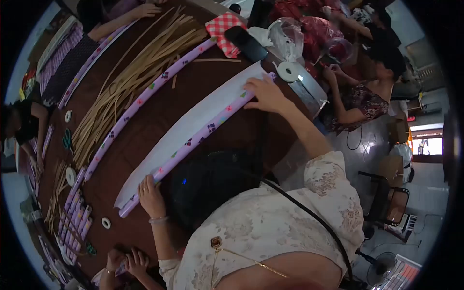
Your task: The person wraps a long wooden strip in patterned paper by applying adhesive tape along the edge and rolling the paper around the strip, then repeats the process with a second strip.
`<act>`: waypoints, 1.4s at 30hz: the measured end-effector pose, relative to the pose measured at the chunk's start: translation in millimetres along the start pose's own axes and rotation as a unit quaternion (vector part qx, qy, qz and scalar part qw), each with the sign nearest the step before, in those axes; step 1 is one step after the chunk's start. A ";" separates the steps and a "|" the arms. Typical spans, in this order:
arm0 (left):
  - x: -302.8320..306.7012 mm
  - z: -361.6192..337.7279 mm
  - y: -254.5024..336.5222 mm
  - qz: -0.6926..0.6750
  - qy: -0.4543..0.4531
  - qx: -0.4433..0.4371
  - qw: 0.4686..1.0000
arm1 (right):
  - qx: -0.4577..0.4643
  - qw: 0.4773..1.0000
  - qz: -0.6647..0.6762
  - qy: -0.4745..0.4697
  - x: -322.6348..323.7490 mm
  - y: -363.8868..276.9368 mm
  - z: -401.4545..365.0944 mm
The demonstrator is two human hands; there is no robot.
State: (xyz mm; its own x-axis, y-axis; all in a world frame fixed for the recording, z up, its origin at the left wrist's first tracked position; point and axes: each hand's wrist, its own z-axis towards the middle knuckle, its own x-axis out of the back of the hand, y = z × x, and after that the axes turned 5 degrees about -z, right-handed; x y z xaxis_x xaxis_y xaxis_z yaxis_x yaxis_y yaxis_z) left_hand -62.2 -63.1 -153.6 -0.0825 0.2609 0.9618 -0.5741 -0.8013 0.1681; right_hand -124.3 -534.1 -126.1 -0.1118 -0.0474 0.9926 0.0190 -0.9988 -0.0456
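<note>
A lilac patterned sheet of wrapping paper [211, 128] lies across the brown table in front of me, its near edge rolled into a tube and its white inner side [181, 128] facing up beyond. My left hand [152, 195] grips the rolled tube close to its left end, with a bracelet on the wrist. Near the far right end, my right hand [265, 94] has its fingers bent over the tube and the white side. A finished-looking lilac tube [140, 101] lies farther away, roughly parallel to the sheet.
Long brown strips [130, 79] are heaped behind the tubes. A tape roll [288, 71], a phone [245, 42] and a checked cloth [225, 30] lie at the far right. Green scissors [66, 137] and several lilac rolls [75, 224] are leftward. Other people work around the table.
</note>
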 end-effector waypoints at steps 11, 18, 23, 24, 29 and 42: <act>3.3 7.1 6.7 -0.018 0.016 -0.026 0.999 | -0.131 0.975 0.136 0.118 11.1 58.0 -32.2; 7.4 9.6 4.3 -0.037 -0.001 -0.038 0.999 | -0.187 0.962 -0.078 0.181 -1.2 100.5 -59.3; 3.6 9.4 6.0 -0.038 0.009 -0.033 0.999 | -0.179 0.966 -0.056 0.177 -10.5 112.7 -58.4; 1.4 9.5 4.9 -0.043 0.017 -0.039 0.998 | -0.169 0.965 -0.045 0.195 -15.9 116.4 -56.8; -3.9 10.3 10.1 -0.050 0.034 -0.032 0.998 | -0.230 0.761 0.538 0.279 24.9 71.9 -33.1; -3.7 8.6 9.0 -0.074 0.047 -0.021 0.996 | 0.072 0.460 0.795 -0.388 -21.6 -200.1 132.4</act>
State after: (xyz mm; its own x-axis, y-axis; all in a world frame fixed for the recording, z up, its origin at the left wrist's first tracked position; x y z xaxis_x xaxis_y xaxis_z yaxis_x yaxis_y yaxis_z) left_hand -60.0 -75.9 -153.7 -0.0684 0.4254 0.9024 -0.6186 -0.7277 0.2962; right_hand 5.8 -331.4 -123.5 0.5449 -0.6412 -0.5403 -0.4650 0.3052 -0.8311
